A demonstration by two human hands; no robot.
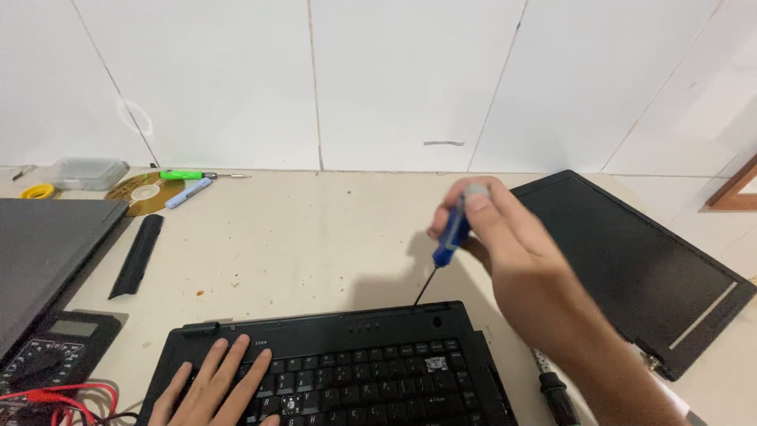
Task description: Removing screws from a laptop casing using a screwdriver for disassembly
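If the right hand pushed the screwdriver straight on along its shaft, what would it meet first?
The right hand holds a blue screwdriver angled down and left. Its tip already sits at the rear edge of the laptop base, so that edge comes first, though exact contact is hard to judge.

Illumination bright and even; soft shadow beneath the right hand (505,237) on the tabletop (315,237). Slight motion blur on that hand. Wide-angle distortion tilts wall joints at the edges. White wall near overexposure
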